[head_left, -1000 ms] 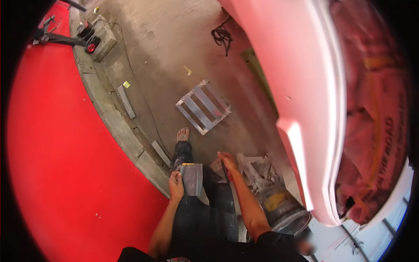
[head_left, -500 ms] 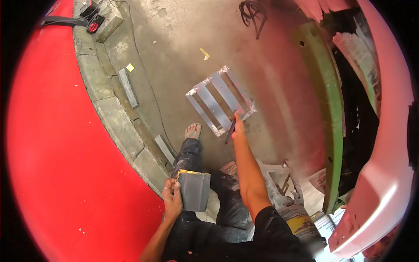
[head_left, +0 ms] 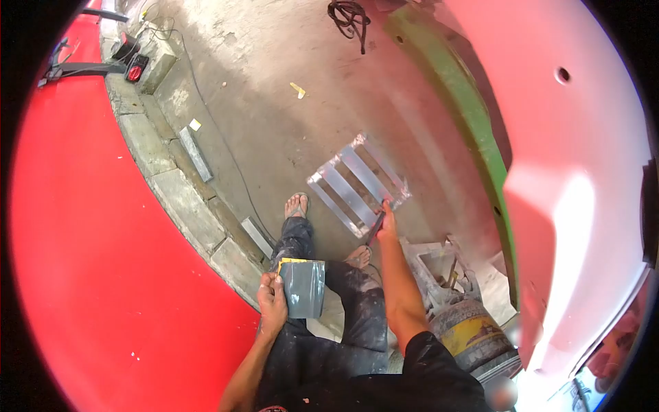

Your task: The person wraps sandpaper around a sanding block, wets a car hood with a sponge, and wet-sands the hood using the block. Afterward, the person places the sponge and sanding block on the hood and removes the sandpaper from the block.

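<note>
Slatted metal frame [head_left: 358, 185] flat on the concrete floor [head_left: 274, 103], just ahead of 2 bare feet; 4 pale, dusty slats with dark gaps between. Right hand [head_left: 386, 223] down at its near corner, closed around a thin dark tool [head_left: 374, 229], tip touching the frame's edge. Left hand [head_left: 271, 299] held back by the thigh, fingers wrapped around a folded grey sheet [head_left: 302, 288] with a yellow edge, kept off the floor. Paint-caked bucket [head_left: 473, 336] beside the right leg. Pink body panel [head_left: 570, 172] looming to the right.
</note>
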Available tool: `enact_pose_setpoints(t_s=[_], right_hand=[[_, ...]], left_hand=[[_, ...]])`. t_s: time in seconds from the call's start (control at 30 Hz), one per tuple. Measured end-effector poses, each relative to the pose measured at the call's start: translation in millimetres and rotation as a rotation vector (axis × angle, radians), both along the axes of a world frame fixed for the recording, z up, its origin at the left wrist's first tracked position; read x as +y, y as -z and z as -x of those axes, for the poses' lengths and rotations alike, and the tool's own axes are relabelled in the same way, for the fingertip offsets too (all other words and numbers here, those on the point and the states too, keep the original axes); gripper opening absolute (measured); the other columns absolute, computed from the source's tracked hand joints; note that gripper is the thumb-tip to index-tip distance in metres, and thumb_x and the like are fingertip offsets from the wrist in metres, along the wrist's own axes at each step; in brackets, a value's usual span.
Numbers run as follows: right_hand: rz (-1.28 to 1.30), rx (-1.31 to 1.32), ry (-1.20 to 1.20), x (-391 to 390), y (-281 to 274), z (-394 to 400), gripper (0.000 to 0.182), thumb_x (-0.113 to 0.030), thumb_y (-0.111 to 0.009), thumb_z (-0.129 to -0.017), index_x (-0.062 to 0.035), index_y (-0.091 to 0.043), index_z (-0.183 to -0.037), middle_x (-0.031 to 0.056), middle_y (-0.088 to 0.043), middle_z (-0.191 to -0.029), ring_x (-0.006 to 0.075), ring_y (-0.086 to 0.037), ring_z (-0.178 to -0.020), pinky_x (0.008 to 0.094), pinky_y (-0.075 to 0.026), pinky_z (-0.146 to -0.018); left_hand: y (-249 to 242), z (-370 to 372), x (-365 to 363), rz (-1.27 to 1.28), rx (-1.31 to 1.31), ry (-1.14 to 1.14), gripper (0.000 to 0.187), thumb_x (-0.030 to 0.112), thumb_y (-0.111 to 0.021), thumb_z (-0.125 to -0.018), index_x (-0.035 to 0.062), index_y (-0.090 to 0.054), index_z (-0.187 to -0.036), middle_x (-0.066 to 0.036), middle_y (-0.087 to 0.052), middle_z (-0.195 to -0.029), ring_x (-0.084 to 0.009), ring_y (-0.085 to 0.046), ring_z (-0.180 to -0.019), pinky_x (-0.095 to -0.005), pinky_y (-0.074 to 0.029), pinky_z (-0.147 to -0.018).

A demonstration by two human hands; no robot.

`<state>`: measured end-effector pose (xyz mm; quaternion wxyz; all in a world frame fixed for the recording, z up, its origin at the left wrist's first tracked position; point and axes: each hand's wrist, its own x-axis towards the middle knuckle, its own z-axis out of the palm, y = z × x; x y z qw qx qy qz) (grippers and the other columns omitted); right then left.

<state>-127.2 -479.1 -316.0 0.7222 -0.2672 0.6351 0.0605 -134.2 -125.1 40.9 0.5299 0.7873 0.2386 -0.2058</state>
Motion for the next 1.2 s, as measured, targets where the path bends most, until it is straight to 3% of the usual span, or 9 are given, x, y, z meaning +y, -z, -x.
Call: enact_pose_setpoints(t_s=[0.17, 0.27, 0.4, 0.5, 0.63, 0.7, 0.83, 1.03, 1.2], right_hand=[[0.139, 0.107, -0.172, -36, -69, 25, 0.08, -0.065, -0.087, -0.09, -0.008, -0.073, -0.144, 0.0115, -0.073, -0.132, 0.0296, -0.07, -0.116, 0.0537, -0.056, -0.1], [0.484, 0.415, -0.517, -50, -34, 73, 0.081, -0.07, -0.08, -0.094, 0.0014, -0.073, -0.131, 0.0136, -0.075, -0.114, 0.0289, -0.075, -0.097, 0.0486, -0.058, -0.083], [-0.201, -0.093, 0.117, -25, -119, 78, 0.06, -0.066, -0.067, -0.106, -0.0061, -0.07, -0.107, 0.0129, -0.078, -0.096, 0.0281, -0.078, -0.087, 0.0419, -0.06, -0.063], [-0.111, -0.215, -0.007, 13, -257, 42, 0.056, -0.066, -0.059, -0.111, -0.0112, -0.069, -0.101, 0.0057, -0.074, -0.085, 0.0223, -0.072, -0.07, 0.0362, -0.052, -0.054], [0.065, -0.124, -0.112, 60, -450, -28, 0.051, -0.059, -0.058, -0.113, -0.014, -0.075, -0.096, 0.0023, -0.072, -0.085, 0.0159, -0.067, -0.074, 0.0329, -0.052, -0.063], [0.41, -0.057, -0.092, 89, -475, -45, 0.048, -0.053, -0.057, -0.114, -0.0106, -0.076, -0.1, 0.0025, -0.071, -0.087, 0.0144, -0.066, -0.083, 0.0293, -0.051, -0.077], [0.502, -0.312, 0.016, 113, -596, -85, 0.02, -0.016, -0.072, -0.108, -0.0023, -0.076, -0.121, 0.0025, -0.075, -0.113, 0.0112, -0.065, -0.107, 0.0294, -0.052, -0.091], [1.205, -0.468, -0.475, 138, -734, -99, 0.04, -0.016, -0.068, -0.11, -0.0063, -0.071, -0.149, 0.0214, -0.069, -0.148, 0.0354, -0.065, -0.139, 0.0422, -0.049, -0.121], [1.563, -0.211, -0.719, 143, -814, -95, 0.062, -0.03, -0.069, -0.107, -0.0144, -0.056, -0.166, 0.027, -0.056, -0.156, 0.0464, -0.057, -0.138, 0.0578, -0.048, -0.114]], left_hand=[[0, -10, -9, -0.047, -0.084, 0.075, 0.017, 0.017, -0.055, -0.119, 0.0022, -0.06, -0.113, 0.0, -0.061, -0.095, -0.0071, -0.054, -0.086, -0.0285, -0.047, -0.077], [-15, -19, -16, -0.074, -0.018, 0.098, 0.019, 0.017, -0.054, -0.119, 0.0019, -0.061, -0.111, -0.001, -0.062, -0.093, -0.0084, -0.055, -0.086, -0.0302, -0.048, -0.078], [9, -13, -21, -0.125, -0.16, 0.122, 0.018, 0.017, -0.054, -0.119, 0.0015, -0.061, -0.113, -0.002, -0.061, -0.093, -0.0116, -0.057, -0.087, -0.0327, -0.05, -0.081], [-38, -14, -41, -0.255, -0.239, 0.248, 0.021, 0.017, -0.054, -0.117, -0.0021, -0.062, -0.116, -0.021, -0.074, -0.096, -0.0296, -0.075, -0.092, -0.0439, -0.055, -0.083], [-142, -47, -97, -0.204, -0.308, 0.288, 0.02, 0.017, -0.054, -0.117, -0.0014, -0.062, -0.117, -0.019, -0.067, -0.092, -0.0275, -0.066, -0.084, -0.043, -0.052, -0.077], [-184, -50, -110, -0.167, -0.371, 0.329, 0.016, 0.013, -0.053, -0.118, 0.0001, -0.06, -0.115, -0.007, -0.057, -0.083, -0.0126, -0.051, -0.077, -0.0356, -0.048, -0.072], [-258, -76, -135, 0.097, -0.338, 0.138, 0.019, 0.016, -0.049, -0.119, 0.0026, -0.062, -0.115, -0.001, -0.051, -0.095, -0.0108, -0.047, -0.089, -0.0316, -0.045, -0.081], [-354, -140, -128, 0.274, -0.364, 0.164, 0.03, 0.027, -0.045, -0.122, 0.0015, -0.061, -0.117, -0.006, -0.059, -0.101, -0.0159, -0.055, -0.097, -0.0361, -0.049, -0.09], [-399, -165, -120, 0.472, -0.509, 0.313, 0.028, 0.024, -0.05, -0.121, -0.0002, -0.063, -0.124, -0.007, -0.068, -0.109, -0.0145, -0.062, -0.102, -0.0359, -0.052, -0.091]])
